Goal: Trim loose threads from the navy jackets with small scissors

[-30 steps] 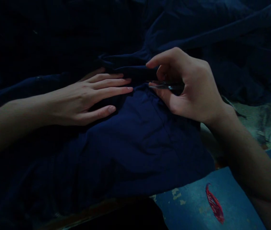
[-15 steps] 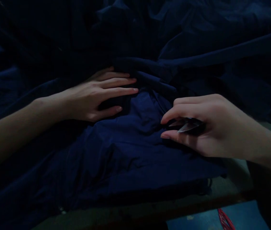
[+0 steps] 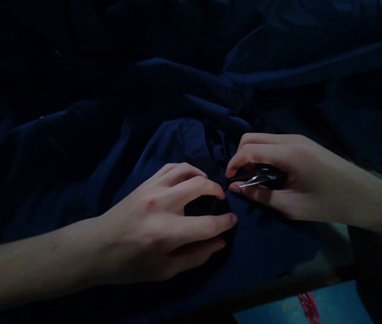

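Navy cloth (image 3: pixel 173 139) lies spread beneath the left hand (image 3: pixel 167 220), half curled, its grip unclear, which has shifted close to the right hand (image 3: pixel 298 180) grasping snips (image 3: pixel 258 179), seemingly bringing both to one patch.

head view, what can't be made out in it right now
Thread snips: in the head view, the right hand hides most of the handles.
Left hand: in the head view, its own back and the shadow hide whether it pinches the navy cloth.
Navy cloth: in the head view, darkness swallows the upper-left folds; one garment or several is unclear.
Red strand bundle: the head view's bottom edge cuts it off.
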`<move>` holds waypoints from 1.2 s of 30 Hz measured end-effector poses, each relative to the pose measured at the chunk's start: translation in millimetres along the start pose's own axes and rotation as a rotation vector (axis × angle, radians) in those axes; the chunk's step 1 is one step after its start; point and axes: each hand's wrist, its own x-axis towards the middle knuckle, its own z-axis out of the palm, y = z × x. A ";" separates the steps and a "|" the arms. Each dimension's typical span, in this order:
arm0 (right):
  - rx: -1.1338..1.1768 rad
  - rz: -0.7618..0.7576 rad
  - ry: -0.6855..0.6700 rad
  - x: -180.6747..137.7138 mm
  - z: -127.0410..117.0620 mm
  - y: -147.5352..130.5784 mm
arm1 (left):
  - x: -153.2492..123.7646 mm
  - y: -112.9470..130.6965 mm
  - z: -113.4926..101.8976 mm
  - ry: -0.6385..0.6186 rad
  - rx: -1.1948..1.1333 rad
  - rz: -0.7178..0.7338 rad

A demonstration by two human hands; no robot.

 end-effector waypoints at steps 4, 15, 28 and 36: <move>-0.002 0.024 0.006 1.9 0.2 3.3 | -5.4 -5.6 -5.1 -0.121 0.005 0.006; 0.023 0.122 0.034 1.6 0.8 0.5 | -10.4 -12.9 1.6 -0.151 0.010 0.052; 0.074 0.197 0.070 1.6 -2.3 0.7 | -15.4 -7.8 -0.9 -0.143 0.079 -0.011; 0.111 0.195 0.051 3.6 -4.1 2.7 | -17.1 -6.3 0.7 0.058 0.081 -0.001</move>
